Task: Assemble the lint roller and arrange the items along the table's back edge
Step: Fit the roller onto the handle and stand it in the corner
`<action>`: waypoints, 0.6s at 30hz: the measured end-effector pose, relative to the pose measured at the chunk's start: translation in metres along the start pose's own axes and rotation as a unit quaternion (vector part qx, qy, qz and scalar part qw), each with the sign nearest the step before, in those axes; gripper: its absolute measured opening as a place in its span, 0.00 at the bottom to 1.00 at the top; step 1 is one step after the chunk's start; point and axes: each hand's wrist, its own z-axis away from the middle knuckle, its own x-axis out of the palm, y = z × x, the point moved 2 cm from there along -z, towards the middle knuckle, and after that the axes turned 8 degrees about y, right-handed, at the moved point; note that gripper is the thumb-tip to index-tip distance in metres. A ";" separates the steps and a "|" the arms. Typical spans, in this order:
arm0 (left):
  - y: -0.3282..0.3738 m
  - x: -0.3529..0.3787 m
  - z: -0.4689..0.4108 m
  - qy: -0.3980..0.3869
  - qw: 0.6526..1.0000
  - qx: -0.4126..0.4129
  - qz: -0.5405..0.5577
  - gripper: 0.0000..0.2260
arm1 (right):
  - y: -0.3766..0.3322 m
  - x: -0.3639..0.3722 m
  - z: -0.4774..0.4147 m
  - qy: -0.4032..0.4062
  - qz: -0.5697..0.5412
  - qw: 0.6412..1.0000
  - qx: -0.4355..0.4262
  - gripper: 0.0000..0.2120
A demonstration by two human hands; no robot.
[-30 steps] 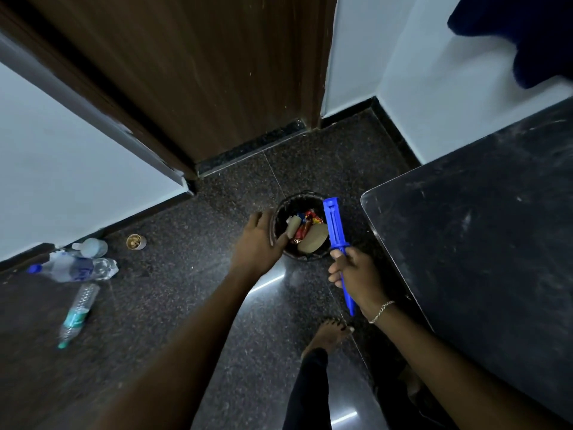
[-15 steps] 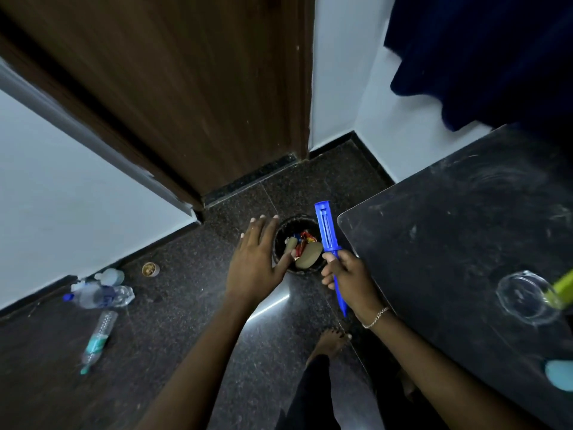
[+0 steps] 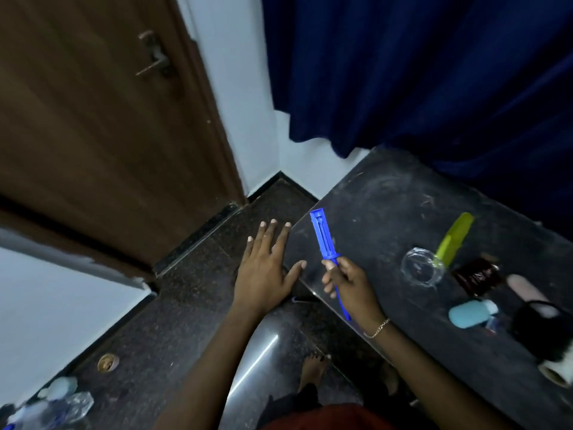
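- My right grip [image 3: 347,283] is curled round the blue roller handle [image 3: 324,237]. Thumb and forefinger pinch it just below the collar where the ribbed spindle begins, and the thin tail runs down past my palm toward the wrist.
- My left grip [image 3: 266,268] holds nothing. Its fingers are straight and spread, palm down, just left of the handle and above the floor by the corner of the counter [image 3: 387,212]. I cannot tell whether the thumb touches the edge.
- The handle looks to me like light, stiff moulded plastic, smooth enough to twist in the fingers. Holding at the collar seems right, since it leaves the whole spindle bare.
- Well to the right of my right grip, at the picture's edge, lies a blurred white roll [image 3: 556,372] with a card core. I judge it light, crushable and tacky outside, so best taken by its ends.
- My right forearm rises from below, and the spindle points away from me, leaning slightly left.
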 end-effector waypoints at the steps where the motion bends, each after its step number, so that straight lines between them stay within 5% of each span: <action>1: 0.009 0.003 -0.007 -0.003 1.000 0.018 -0.003 0.36 | -0.002 -0.009 0.000 0.012 -0.005 1.000 -0.005 0.08; 18: 0.243 0.087 -0.065 -0.091 0.942 0.313 0.080 0.37 | 0.005 -0.230 0.038 0.333 -0.069 0.939 -0.052 0.04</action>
